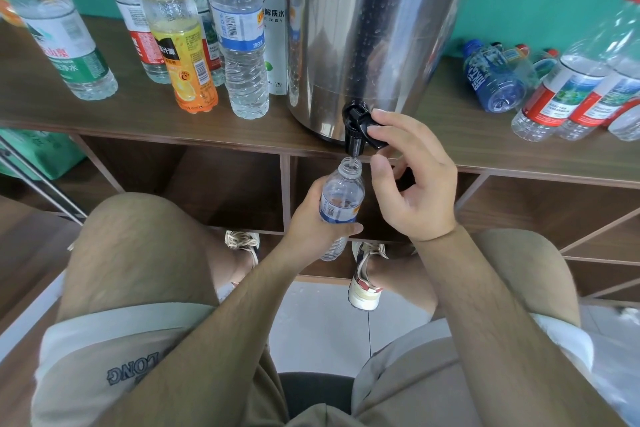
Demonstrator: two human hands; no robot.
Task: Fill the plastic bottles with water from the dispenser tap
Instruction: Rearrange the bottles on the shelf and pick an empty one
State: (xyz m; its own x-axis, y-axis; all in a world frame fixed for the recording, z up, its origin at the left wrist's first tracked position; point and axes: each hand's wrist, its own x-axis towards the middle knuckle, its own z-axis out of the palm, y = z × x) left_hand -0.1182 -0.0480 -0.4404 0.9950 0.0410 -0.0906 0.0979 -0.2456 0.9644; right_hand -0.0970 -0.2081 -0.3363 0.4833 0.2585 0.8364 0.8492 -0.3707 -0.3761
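Observation:
A steel water dispenser (367, 28) stands on the wooden shelf top, its black tap (358, 130) hanging over the front edge. My left hand (311, 222) grips a small clear plastic bottle (341, 199) with a blue-and-white label, its open mouth right under the spout. A thin stream of water runs into the bottle's neck. My right hand (408, 177) has fingertips curled on the tap's black lever, with the thumb just below it.
Several capped bottles stand left of the dispenser, among them an orange juice bottle (183, 45) and a blue-label water bottle (240, 35). Several more bottles lie or lean at the right, including a blue bottle (491, 80). Open shelf cubbies sit below; my knees flank the hands.

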